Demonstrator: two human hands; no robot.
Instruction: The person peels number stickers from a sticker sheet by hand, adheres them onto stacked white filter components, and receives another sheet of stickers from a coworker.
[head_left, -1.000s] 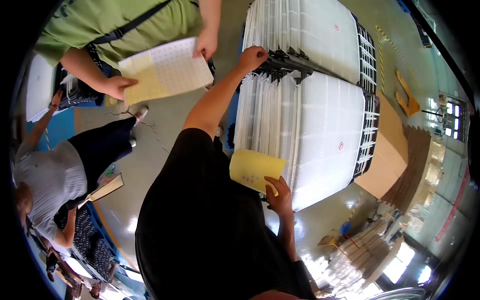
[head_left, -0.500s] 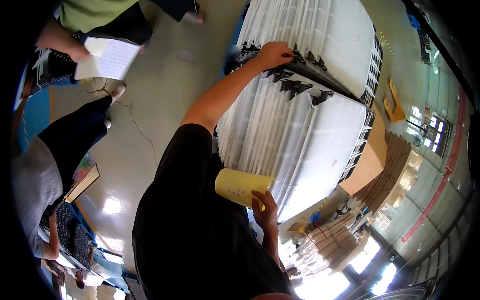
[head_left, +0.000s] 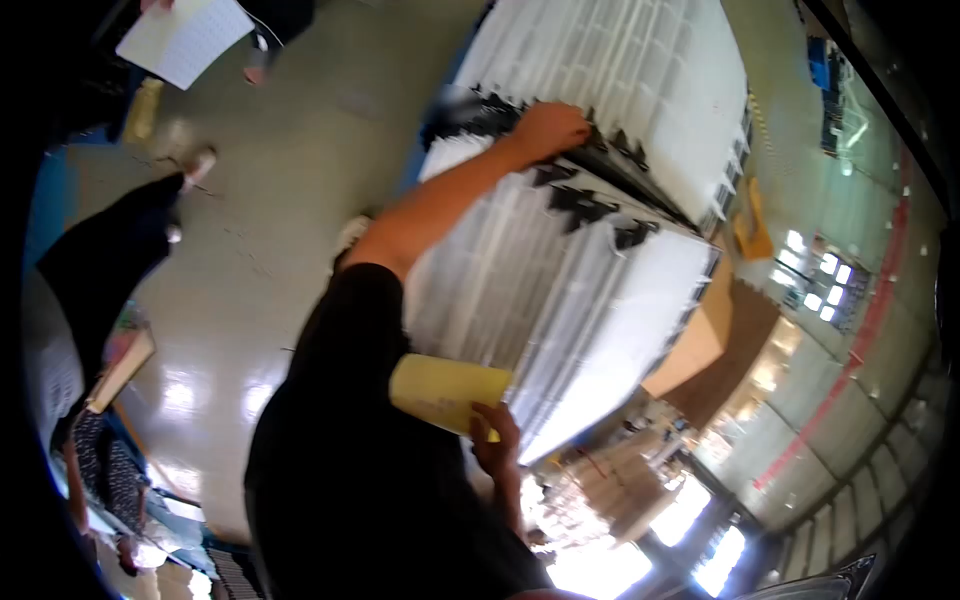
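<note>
My left hand (head_left: 550,132) reaches out across a stack of white, plastic-wrapped upright panels (head_left: 480,260). Its fingers are curled together at the dark gap between two such stacks, among pointed black tabs (head_left: 585,208). What those fingers grip, if anything, is hidden. Lower down, a curved yellow sheet (head_left: 448,388) with faint marks is pinched at one edge in my right hand (head_left: 496,440), close to my dark clothing. The farther stack of white panels (head_left: 640,70) lies beyond my left hand.
Brown cardboard (head_left: 700,335) stands beside the nearer stack, with a yellow object (head_left: 752,225) on the floor past it. At left, a person in dark trousers (head_left: 115,255) has a box (head_left: 122,370) nearby. Another person's hand is at a white paper (head_left: 187,42).
The whole view has shifted and blurred slightly, with most things sitting farther left. Both hands keep nearly the same places against the stacks. The person's paper has moved toward the upper edge.
</note>
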